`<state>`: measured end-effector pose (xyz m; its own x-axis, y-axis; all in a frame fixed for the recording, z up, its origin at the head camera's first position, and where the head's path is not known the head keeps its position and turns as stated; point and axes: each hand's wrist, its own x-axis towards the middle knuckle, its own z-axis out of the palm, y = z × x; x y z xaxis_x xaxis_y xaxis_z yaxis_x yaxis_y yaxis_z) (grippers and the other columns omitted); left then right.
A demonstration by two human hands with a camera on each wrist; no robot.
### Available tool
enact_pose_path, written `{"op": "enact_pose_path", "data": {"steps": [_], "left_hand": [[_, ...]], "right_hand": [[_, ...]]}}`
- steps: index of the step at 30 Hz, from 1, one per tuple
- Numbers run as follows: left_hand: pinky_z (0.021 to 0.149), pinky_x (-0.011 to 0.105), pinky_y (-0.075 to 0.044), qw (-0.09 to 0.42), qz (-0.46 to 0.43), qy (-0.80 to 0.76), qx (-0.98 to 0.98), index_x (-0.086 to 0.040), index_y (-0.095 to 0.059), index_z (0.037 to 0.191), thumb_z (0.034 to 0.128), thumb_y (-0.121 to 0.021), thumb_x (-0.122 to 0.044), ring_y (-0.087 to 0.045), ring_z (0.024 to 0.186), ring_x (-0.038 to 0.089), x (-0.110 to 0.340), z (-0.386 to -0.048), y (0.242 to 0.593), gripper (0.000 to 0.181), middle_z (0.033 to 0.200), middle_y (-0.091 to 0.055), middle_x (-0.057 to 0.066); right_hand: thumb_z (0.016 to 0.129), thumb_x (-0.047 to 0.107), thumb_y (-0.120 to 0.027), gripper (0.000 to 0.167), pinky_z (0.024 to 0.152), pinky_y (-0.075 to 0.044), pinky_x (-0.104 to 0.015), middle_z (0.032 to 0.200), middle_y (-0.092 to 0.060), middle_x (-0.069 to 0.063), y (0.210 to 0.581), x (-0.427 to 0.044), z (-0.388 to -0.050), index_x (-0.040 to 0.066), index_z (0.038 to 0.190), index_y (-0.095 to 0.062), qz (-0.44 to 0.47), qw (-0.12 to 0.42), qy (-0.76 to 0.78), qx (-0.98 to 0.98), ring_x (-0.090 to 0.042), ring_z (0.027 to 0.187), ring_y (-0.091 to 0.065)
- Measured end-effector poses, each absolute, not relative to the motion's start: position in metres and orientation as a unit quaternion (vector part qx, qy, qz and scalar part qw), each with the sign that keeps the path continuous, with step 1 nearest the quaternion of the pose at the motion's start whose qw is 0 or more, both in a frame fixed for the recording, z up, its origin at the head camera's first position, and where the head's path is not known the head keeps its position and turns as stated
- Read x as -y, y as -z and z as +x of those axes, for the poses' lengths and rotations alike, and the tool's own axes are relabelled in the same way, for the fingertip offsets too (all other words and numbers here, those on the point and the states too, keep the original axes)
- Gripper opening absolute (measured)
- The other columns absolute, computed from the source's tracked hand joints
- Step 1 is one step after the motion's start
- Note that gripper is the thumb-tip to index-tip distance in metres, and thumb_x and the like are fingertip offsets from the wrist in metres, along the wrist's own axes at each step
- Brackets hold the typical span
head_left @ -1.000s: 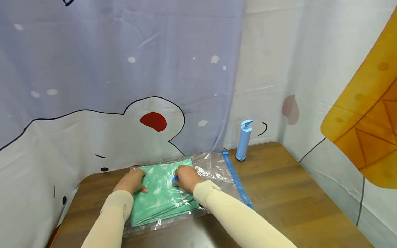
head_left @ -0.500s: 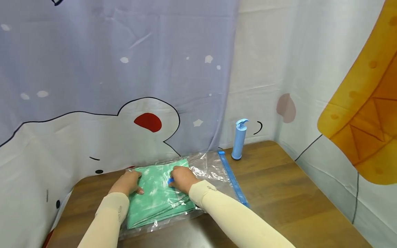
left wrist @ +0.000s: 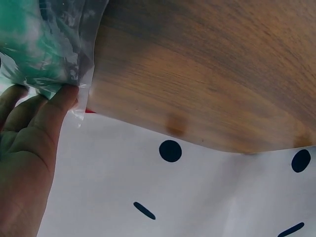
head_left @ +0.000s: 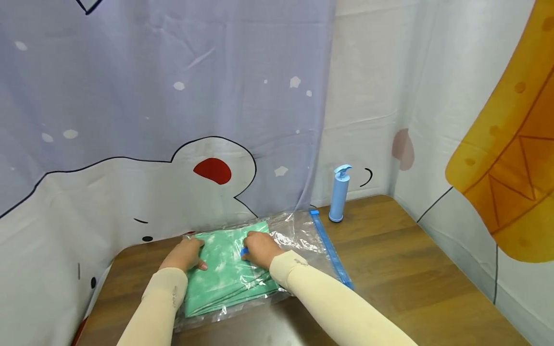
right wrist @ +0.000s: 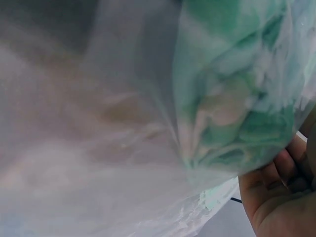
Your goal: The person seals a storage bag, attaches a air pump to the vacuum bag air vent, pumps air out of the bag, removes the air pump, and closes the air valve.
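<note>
One left hand (head_left: pixel 185 254): fingers and thumb apart, laid on the bag (head_left: pixel 298 235).
Right hand (head_left: pixel 261 248): curled round the blue cap (head_left: pixel 244 251).
Green cloth (head_left: pixel 218 276): bagged beneath both, best pressed flat by the left hand.

Both arms (head_left: pixel 346 302) extended forward, right fingers (head_left: pixel 252 236) curled

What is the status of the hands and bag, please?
Left hand on clear bag; right hand grips blue piece. Green cloth inside bag. Blue pump apart, not in the way.
</note>
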<state>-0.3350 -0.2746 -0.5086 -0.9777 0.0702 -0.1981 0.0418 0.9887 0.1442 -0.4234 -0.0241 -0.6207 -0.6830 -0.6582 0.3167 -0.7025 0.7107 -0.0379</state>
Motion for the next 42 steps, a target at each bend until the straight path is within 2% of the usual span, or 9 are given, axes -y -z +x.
{"op": "enact_pose_path", "data": {"steps": [8, 12, 15, 16, 20, 25, 33, 42], "left_hand": [[0.124, 0.069, -0.05, 0.093, 0.028, -0.072, -0.993, 0.011, -0.057, 0.158, 0.0858, -0.097, -0.027, -0.049, 0.153, 0.064, 0.275, -0.339, 0.508, 0.091, 0.162, -0.054, 0.042], [0.125, 0.069, -0.049, 0.102, 0.024, -0.078, -0.991, 0.011, -0.056, 0.159, 0.0865, -0.097, -0.025, -0.049, 0.154, 0.064, 0.273, -0.339, 0.51, 0.091, 0.164, -0.053, 0.042], [0.125, 0.069, -0.049, 0.108, 0.027, -0.078, -0.991, 0.011, -0.056, 0.159, 0.0865, -0.097, -0.026, -0.05, 0.154, 0.063, 0.271, -0.34, 0.513, 0.091, 0.163, -0.055, 0.041], [0.125, 0.069, -0.049, 0.108, 0.027, -0.078, -0.991, 0.01, -0.056, 0.159, 0.0868, -0.096, -0.026, -0.051, 0.154, 0.062, 0.271, -0.341, 0.514, 0.09, 0.163, -0.056, 0.04], [0.125, 0.069, -0.049, 0.103, 0.026, -0.078, -0.991, 0.01, -0.057, 0.159, 0.0863, -0.097, -0.027, -0.05, 0.154, 0.062, 0.272, -0.343, 0.516, 0.091, 0.163, -0.056, 0.039], [0.124, 0.07, -0.049, 0.1, 0.026, -0.077, -0.992, 0.009, -0.056, 0.16, 0.0859, -0.098, -0.027, -0.048, 0.155, 0.064, 0.276, -0.342, 0.515, 0.093, 0.163, -0.055, 0.04], [0.123, 0.072, -0.049, 0.112, 0.026, -0.074, -0.991, 0.011, -0.056, 0.158, 0.0838, -0.098, -0.03, -0.051, 0.152, 0.065, 0.28, -0.339, 0.515, 0.095, 0.16, -0.057, 0.041], [0.124, 0.072, -0.048, 0.104, 0.027, -0.076, -0.991, 0.01, -0.057, 0.158, 0.0855, -0.098, -0.029, -0.048, 0.153, 0.066, 0.276, -0.338, 0.511, 0.092, 0.165, -0.048, 0.044]], "right_hand": [[0.092, 0.052, -0.093, 0.028, 0.082, -0.064, -0.027, 0.094, -0.071, 0.011, 0.617, 0.024, -0.427, 0.026, 0.097, -0.085, 0.378, 0.124, -0.102, 0.912, -0.005, 0.085, -0.066], [0.092, 0.048, -0.095, 0.026, 0.083, -0.064, -0.028, 0.096, -0.073, 0.009, 0.607, 0.02, -0.417, 0.024, 0.099, -0.087, 0.378, 0.115, -0.109, 0.912, -0.008, 0.088, -0.068], [0.093, 0.049, -0.094, 0.027, 0.082, -0.064, -0.028, 0.097, -0.073, 0.01, 0.61, 0.016, -0.416, 0.025, 0.102, -0.088, 0.38, 0.115, -0.107, 0.912, -0.006, 0.088, -0.068], [0.094, 0.051, -0.093, 0.026, 0.081, -0.063, -0.027, 0.096, -0.072, 0.011, 0.62, 0.015, -0.424, 0.027, 0.102, -0.087, 0.382, 0.112, -0.114, 0.91, -0.005, 0.087, -0.067], [0.097, 0.055, -0.087, 0.032, 0.079, -0.063, -0.028, 0.099, -0.076, 0.009, 0.622, 0.013, -0.426, 0.024, 0.107, -0.085, 0.374, 0.129, -0.116, 0.911, -0.006, 0.087, -0.069], [0.098, 0.061, -0.083, 0.04, 0.077, -0.061, -0.029, 0.095, -0.074, 0.007, 0.624, 0.016, -0.429, 0.021, 0.102, -0.079, 0.342, 0.125, -0.133, 0.922, -0.008, 0.082, -0.066], [0.099, 0.056, -0.081, 0.035, 0.077, -0.061, -0.031, 0.095, -0.073, 0.005, 0.617, 0.021, -0.42, 0.021, 0.1, -0.078, 0.331, 0.105, -0.134, 0.928, -0.01, 0.084, -0.067], [0.096, 0.057, -0.088, 0.035, 0.073, -0.061, -0.03, 0.088, -0.071, 0.009, 0.618, 0.021, -0.425, 0.023, 0.095, -0.08, 0.357, 0.143, -0.095, 0.918, -0.008, 0.082, -0.064]]}}
